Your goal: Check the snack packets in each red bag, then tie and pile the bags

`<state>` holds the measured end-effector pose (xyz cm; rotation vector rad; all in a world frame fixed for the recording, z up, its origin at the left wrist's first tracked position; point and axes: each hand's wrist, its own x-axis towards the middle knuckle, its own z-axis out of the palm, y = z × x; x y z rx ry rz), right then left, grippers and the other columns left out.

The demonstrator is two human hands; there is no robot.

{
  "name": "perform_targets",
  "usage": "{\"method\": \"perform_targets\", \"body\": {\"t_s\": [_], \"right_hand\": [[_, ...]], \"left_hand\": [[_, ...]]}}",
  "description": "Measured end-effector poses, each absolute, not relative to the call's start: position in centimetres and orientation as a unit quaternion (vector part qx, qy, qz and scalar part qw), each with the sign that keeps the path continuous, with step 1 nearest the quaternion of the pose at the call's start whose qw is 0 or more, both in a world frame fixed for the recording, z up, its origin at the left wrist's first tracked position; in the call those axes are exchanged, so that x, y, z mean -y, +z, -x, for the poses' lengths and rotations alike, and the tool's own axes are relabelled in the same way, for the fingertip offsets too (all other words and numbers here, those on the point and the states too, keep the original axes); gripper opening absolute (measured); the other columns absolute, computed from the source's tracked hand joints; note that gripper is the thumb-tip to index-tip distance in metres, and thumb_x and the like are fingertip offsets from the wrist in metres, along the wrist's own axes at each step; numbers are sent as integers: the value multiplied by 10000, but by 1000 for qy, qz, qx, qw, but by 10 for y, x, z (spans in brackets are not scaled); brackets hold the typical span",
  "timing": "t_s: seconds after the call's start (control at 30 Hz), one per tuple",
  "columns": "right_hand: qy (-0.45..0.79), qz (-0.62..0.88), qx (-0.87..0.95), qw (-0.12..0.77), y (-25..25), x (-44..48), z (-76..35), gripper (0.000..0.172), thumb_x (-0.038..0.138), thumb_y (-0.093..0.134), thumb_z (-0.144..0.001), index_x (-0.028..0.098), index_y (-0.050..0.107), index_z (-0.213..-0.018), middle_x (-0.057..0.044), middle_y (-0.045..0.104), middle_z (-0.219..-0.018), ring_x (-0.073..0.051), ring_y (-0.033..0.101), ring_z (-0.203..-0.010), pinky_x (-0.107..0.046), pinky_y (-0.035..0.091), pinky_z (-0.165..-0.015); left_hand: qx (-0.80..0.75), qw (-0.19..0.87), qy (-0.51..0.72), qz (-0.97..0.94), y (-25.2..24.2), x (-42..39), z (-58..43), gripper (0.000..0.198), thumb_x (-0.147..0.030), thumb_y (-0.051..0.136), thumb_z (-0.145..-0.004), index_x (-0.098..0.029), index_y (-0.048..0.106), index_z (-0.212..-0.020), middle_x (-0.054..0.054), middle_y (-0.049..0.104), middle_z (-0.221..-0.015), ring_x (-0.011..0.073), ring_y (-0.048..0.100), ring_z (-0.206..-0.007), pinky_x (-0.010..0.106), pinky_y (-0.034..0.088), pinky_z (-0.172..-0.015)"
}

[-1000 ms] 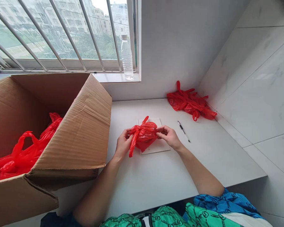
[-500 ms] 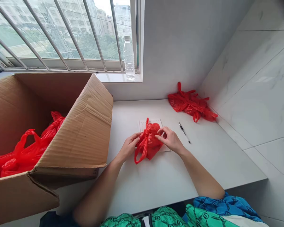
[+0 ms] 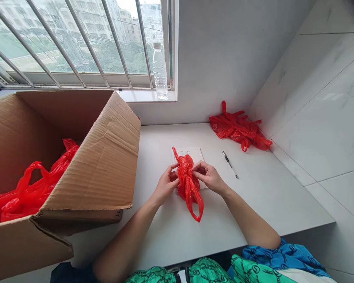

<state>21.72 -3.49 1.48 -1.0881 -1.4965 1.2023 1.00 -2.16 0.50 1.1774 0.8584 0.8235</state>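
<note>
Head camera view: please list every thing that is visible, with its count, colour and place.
red plastic bag: one, red, between both hands
notepad: one, white, under that bag
pen: one, dark, right of the notepad
bag pile: several, red, back right corner
cardboard box: one, brown, left, open
boxed bags: several, red, inside the box
water bottle: one, clear, window sill
counter: one, white, below the window
left hand: one, bare, grips the bag
right hand: one, bare, grips the bag
</note>
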Motion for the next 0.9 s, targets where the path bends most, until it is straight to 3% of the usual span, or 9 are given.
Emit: {"method": "perform_targets", "body": {"t_s": [0.2,0.33,0.43,0.53,0.63,0.73,0.83,0.9], "right_hand": [[458,477,577,479,24,31,-247,292,439,710,-830,226,621,-1008,-25,668,-894,-189,656,-879,-366,544,-847],[474,505,634,344,23,33,-265,236,355,648,-866,226,622,-1063,-23,691,-902,-197,673,-861,-376,542,-829],[446,511,682,272,25,36,-263,130,308,600,-877,225,632,-971,-19,698,-931,-190,667,-835,-346,535,-770],[376,518,699,319,29,36,-248,127,306,559,-899,230,622,-978,-24,687,-1023,-175,657,-875,-316,518,-764],[364,507,698,353,30,38,-229,214,359,533,-933,247,595,-1105,-27,693,-1055,-173,657,-908,-297,506,-737],[361,515,708,320,25,39,-219,293,399,564,-923,262,563,-1182,1,701,-908,-175,651,-797,-301,487,-686],[317,556,717,277,20,38,-221,294,354,571,-908,264,569,-1188,37,645,-738,-169,604,-665,-314,472,-665],[282,576,713,285,18,36,-224,245,327,539,-920,258,594,-1149,29,638,-729,-175,606,-671,-324,483,-684]], "left_hand": [[-430,557,449,-551,4,2,13,648,-403,687,-823,-196,443,-1386,26,640,-880,168,640,-821,294,545,-715],[-479,461,374,-647,-3,-6,26,532,-350,624,-851,-207,500,-1348,24,656,-872,166,640,-795,289,529,-701],[-504,367,362,-693,-1,1,20,390,-297,548,-892,-237,566,-1277,46,658,-1029,164,646,-859,277,518,-700],[-482,308,415,-708,9,16,6,298,-337,495,-950,-231,597,-1209,69,621,-1179,177,644,-974,279,533,-742],[-448,314,384,-744,17,29,-6,359,-398,533,-946,-253,566,-1274,73,606,-1256,211,636,-1063,321,535,-837],[-447,357,333,-749,17,30,-6,468,-386,557,-930,-265,489,-1376,80,609,-1300,242,633,-1108,370,517,-917],[-461,369,333,-736,14,22,5,450,-300,518,-931,-254,495,-1379,75,615,-1308,243,615,-1152,369,502,-959],[-472,351,321,-742,11,17,11,438,-273,506,-923,-264,522,-1360,71,617,-1295,244,617,-1140,358,515,-924]]}}
